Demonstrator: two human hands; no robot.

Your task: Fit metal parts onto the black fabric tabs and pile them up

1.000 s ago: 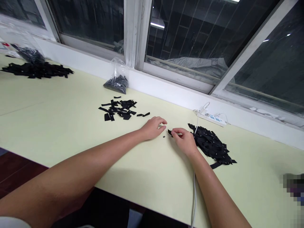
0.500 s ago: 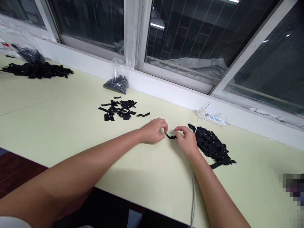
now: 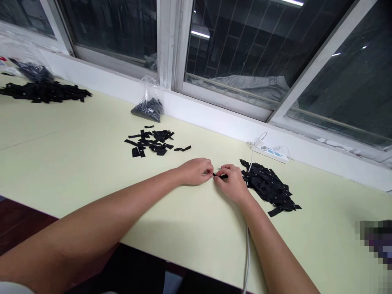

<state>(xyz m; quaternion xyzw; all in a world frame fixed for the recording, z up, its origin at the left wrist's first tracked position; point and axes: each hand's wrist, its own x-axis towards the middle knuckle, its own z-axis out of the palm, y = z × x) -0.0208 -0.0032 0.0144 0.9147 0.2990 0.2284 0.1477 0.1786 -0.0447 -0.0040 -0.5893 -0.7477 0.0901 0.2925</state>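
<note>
Between my hands, just above the pale table (image 3: 196, 220), is a short black fabric strip (image 3: 224, 176). My left hand (image 3: 197, 170) pinches its left end with thumb and forefinger. My right hand (image 3: 232, 182) is closed on the strip from the other side, its fingertips close to the left ones. Most of the strip is hidden by the fingers. A dense pile of black strips (image 3: 269, 185), some with small shiny spots, lies right beside my right hand. Beyond my left hand is a looser scatter of similar strips (image 3: 153, 141).
A clear bag of black pieces (image 3: 149, 107) stands by the wall. Another bag (image 3: 36, 71) sits behind a strip heap (image 3: 45, 92) at far left. A white cable (image 3: 246, 253) runs under my right forearm towards a power strip (image 3: 272, 154). A blurred-out patch (image 3: 378, 241) is at right.
My hands have come closer together. My right fingers have moved left and closed on the strip, and my left fingers have tightened into a pinch. The view has shifted slightly.
</note>
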